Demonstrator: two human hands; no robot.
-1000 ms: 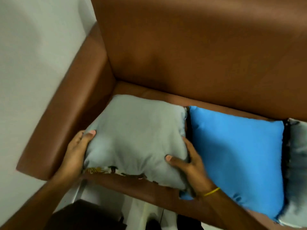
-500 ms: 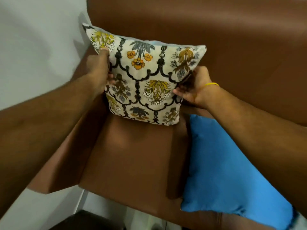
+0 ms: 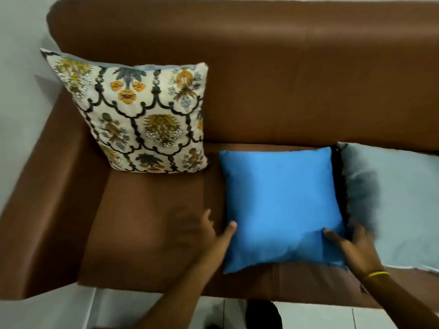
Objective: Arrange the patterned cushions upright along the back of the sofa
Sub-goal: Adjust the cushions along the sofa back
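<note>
A cream cushion with a yellow, orange and black floral pattern [image 3: 142, 119] stands upright against the brown sofa back [image 3: 285, 79] at the left end, with no hand on it. A plain blue cushion [image 3: 280, 200] lies flat on the seat. My left hand [image 3: 209, 236] is at its lower left edge, fingers spread and blurred, thumb touching the fabric. My right hand [image 3: 354, 248], with a yellow band on the wrist, grips the lower right corner, thumb pressed on top and fingers hidden in the gap beside it.
A pale grey cushion [image 3: 403, 205] with a dark fringed edge lies flat to the right of the blue one, touching it. The brown armrest [image 3: 47, 186] borders the seat on the left, next to a white wall [image 3: 19, 67]. White floor tiles [image 3: 308, 314] show below the seat's front edge.
Both hands lifted the grey-backed cushion, turned its patterned face forward, stood it against the sofa back and let go. They have come down to the blue cushion's lower edges.
</note>
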